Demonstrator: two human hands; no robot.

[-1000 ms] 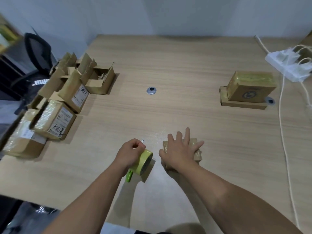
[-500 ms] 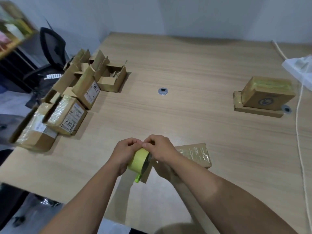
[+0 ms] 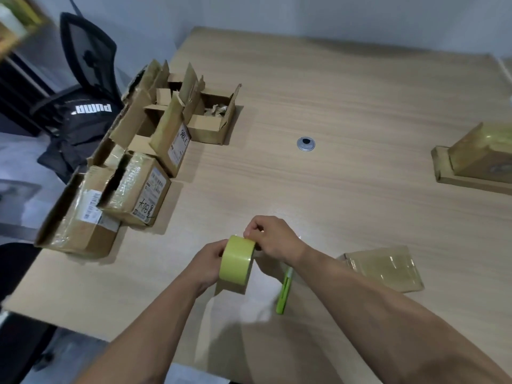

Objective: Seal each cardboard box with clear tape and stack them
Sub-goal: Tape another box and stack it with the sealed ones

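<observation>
The left hand (image 3: 206,266) grips the yellow-green tape roll (image 3: 237,260), the right hand (image 3: 273,239) pinches its top, and the flat taped cardboard box (image 3: 385,268) lies rightward, nearer the right hand, long axis crosswise.

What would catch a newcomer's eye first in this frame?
Near the front edge of the table, the left hand holds a yellow-green tape roll upright while the right hand pinches at its top. A tape-wrapped box lies just right of them, and a cluster of open cardboard boxes crowds the table's left side.
</observation>
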